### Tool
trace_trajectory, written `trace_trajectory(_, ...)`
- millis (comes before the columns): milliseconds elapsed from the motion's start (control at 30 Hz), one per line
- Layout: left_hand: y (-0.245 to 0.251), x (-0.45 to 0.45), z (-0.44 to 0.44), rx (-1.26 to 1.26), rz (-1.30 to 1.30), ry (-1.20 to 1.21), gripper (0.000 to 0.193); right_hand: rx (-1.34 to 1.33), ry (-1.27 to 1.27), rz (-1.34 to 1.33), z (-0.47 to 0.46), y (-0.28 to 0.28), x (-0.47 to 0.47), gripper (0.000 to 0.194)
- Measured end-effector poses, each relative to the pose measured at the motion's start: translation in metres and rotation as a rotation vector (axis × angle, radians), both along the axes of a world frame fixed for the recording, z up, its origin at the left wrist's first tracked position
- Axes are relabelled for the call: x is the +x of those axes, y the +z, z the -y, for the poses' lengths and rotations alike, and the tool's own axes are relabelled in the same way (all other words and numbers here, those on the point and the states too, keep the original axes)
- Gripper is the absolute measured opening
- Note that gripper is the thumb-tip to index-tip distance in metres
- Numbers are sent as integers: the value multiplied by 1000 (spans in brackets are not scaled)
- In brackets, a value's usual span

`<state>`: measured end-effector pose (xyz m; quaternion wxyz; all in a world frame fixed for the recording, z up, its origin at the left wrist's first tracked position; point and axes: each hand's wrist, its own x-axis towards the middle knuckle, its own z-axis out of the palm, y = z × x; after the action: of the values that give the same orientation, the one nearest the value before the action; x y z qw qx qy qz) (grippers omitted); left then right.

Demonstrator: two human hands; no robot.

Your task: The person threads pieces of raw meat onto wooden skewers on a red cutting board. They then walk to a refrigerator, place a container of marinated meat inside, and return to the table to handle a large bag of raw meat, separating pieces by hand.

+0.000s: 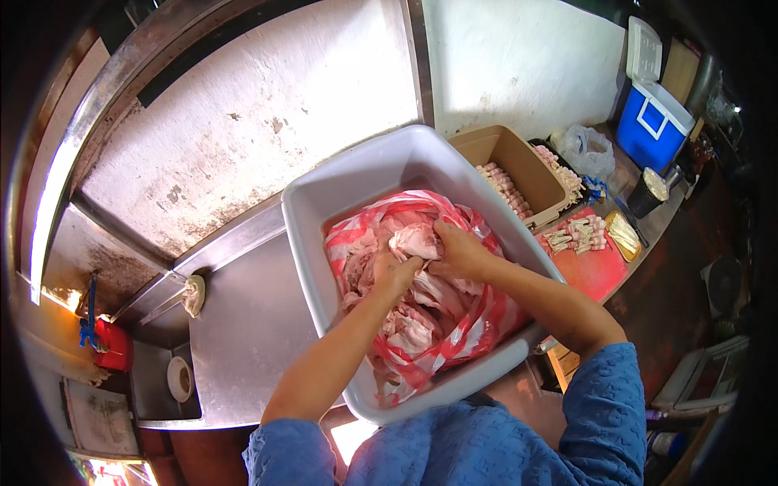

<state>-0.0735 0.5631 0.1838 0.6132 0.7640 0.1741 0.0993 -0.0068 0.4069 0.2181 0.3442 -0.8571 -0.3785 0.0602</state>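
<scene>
Both my hands are inside a large grey plastic tub [304, 243], over an opened red-and-white striped plastic bag [468, 334] full of raw meat [413, 328]. A pale piece of raw meat [416, 240] is gripped between them. My left hand [392, 270] holds its lower left side, the thumb pointing right and the other fingers partly hidden. On its right side, my right hand [459, 252] has its fingers curled round the edge. More pinkish pieces lie folded in the bag below and to the left of my hands.
Right of the tub, a brown bin [529, 164] holds rows of meat rolls [504, 188]. A red cutting board [592, 270] bears wrapped enoki bundles [577, 236]. Beyond stand a black container [647, 194] and a blue cooler [653, 124]. Leftward are a steel counter [249, 340] and sink [152, 389].
</scene>
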Motion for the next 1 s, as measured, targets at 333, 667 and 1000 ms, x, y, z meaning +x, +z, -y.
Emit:
trace_trajectory(333, -8, 4, -23, -257, -63, -328, 76, 54, 138, -631, 25, -26, 64, 69)
trace_trajectory(667, 39, 15, -22, 63, -303, -731, 84, 359, 63, -979, 33, -14, 69, 79)
trace_trajectory(1000, 61, -1, -50, 393, -214, -786, 73, 132, -65, 211, 31, 7, 50, 21)
